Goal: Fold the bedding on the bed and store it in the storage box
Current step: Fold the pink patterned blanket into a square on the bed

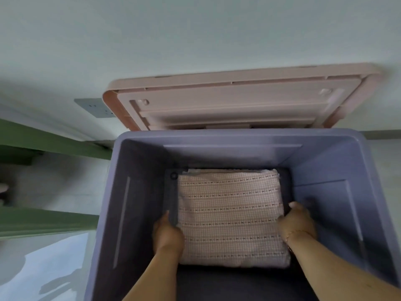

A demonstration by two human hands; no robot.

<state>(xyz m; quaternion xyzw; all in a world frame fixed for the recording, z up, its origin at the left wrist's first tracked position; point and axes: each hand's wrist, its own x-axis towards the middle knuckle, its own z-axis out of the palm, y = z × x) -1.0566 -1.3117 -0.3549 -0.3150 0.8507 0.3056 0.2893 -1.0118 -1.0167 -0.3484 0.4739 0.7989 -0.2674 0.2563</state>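
Observation:
A folded pink checked bedding bundle (pixel 231 216) with dark dotted stripes lies flat deep inside the blue-grey storage box (pixel 138 192). Both my arms reach down into the box. My left hand (pixel 167 233) grips the bundle's left edge, fingers tucked under it. My right hand (pixel 297 222) holds the right edge, thumb on top, a thin bracelet at the wrist. The fingers of both hands are partly hidden by the fabric.
The box's pink lid (pixel 238 98) leans upright against the pale wall behind the box. A wall socket (pixel 95 107) sits left of the lid. A green skirting band (pixel 43 142) and glossy pale floor (pixel 43 268) lie to the left.

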